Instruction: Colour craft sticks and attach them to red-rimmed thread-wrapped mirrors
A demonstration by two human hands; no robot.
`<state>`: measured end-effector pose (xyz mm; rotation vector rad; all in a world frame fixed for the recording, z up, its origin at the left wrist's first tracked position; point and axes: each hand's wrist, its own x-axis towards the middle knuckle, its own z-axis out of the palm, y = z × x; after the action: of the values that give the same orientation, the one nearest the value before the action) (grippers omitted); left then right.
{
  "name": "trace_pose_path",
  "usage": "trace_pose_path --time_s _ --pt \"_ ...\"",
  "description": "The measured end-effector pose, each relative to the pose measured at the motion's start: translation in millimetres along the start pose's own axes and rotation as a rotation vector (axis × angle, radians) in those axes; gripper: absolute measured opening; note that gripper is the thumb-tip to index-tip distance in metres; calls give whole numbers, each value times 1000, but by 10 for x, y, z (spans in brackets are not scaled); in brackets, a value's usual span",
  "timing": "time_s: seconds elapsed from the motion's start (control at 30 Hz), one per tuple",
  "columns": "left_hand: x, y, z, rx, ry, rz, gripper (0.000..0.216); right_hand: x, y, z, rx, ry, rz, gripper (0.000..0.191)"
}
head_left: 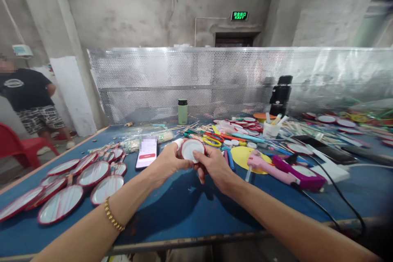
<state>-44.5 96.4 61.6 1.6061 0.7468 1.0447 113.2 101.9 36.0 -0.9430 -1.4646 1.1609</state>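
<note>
Between my two hands, above the blue table, is a small round white disc (pixel 191 149) with a red rim. My left hand (pixel 172 157) grips its left edge, and something white wraps one of its fingers. My right hand (pixel 213 163) holds the right side, thumb lying over the face and fingers curled beneath. A lit phone (pixel 147 152) lies just left of my left hand. Right of my right hand are a yellow disc (pixel 242 156) and a pink and purple glue gun (pixel 285 170) with a cord. Scissors with yellow handles (pixel 213 141) lie behind the disc.
Several larger red-rimmed discs (pixel 63 202) are piled at left. A green bottle (pixel 182 112), a black thermos (pixel 281 96) and a white cup of tools (pixel 271 129) stand before a perforated metal screen (pixel 147 82). A person (pixel 29 94) stands far left by a red chair (pixel 23 143).
</note>
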Motion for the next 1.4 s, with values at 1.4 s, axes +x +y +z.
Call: trace_pose_path --time_s 1.4 --pt "133 -116 -123 178 342 116 62 -66 1 43 -104 -110 79 24"
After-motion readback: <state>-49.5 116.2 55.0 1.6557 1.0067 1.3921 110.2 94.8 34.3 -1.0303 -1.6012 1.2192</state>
